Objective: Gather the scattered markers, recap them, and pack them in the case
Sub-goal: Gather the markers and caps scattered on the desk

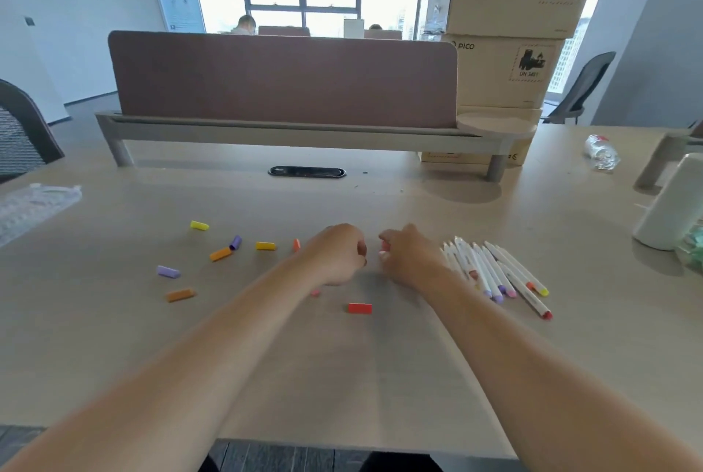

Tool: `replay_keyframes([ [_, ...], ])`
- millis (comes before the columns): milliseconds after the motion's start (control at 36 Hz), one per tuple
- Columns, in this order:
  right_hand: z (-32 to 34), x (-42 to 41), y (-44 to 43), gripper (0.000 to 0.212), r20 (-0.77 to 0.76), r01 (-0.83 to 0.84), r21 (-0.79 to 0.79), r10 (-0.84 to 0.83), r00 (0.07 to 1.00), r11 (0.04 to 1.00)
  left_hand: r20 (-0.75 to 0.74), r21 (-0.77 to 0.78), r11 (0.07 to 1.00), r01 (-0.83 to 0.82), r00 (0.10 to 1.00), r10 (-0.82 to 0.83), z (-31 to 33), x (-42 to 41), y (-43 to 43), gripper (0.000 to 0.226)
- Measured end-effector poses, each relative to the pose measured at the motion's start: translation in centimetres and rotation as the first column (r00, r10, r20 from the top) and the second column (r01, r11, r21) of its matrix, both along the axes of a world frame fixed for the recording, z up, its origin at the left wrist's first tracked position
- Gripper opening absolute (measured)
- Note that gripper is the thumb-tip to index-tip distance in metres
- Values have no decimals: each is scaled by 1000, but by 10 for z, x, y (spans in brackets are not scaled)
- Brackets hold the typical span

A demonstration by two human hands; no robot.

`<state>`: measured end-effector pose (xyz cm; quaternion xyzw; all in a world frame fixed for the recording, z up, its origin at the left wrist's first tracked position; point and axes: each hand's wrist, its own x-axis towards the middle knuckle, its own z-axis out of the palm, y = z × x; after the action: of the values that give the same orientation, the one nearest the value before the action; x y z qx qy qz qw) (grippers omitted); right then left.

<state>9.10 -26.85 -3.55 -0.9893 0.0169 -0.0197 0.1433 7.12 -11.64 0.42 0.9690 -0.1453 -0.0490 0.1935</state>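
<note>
Several white markers (494,270) lie side by side on the table at the right, coloured tips toward me. Loose caps are scattered left of centre: a yellow cap (199,225), a purple cap (168,272), an orange cap (180,295) and a red cap (359,308) among them. My left hand (336,253) is curled shut at the centre; what it holds is hidden. My right hand (405,256) sits just left of the markers, fingers closed on a small pink and white piece (384,248), apparently a marker end. A clear plastic case (34,205) lies at the far left.
A brown desk divider (281,80) stands across the back of the table. Stacked cardboard boxes (506,30) rise at the back right. A crumpled plastic bottle (603,152) and a white container (673,205) sit at the right. A chair (23,129) is at the left.
</note>
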Motion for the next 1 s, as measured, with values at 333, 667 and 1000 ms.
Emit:
replay_keyframes([
  [333,0,-22,4,16,31,-76,-174,82,996,982,-106,99,986,134,987,-123,-22,-24,3,38],
  [667,8,-60,9,30,-35,-66,-255,59,998,965,-22,158,978,134,991,-133,-22,-48,2,15],
  [1000,27,-61,56,15,-52,-113,-147,106,993,983,54,-61,998,-19,998,23,-10,-48,56,16],
])
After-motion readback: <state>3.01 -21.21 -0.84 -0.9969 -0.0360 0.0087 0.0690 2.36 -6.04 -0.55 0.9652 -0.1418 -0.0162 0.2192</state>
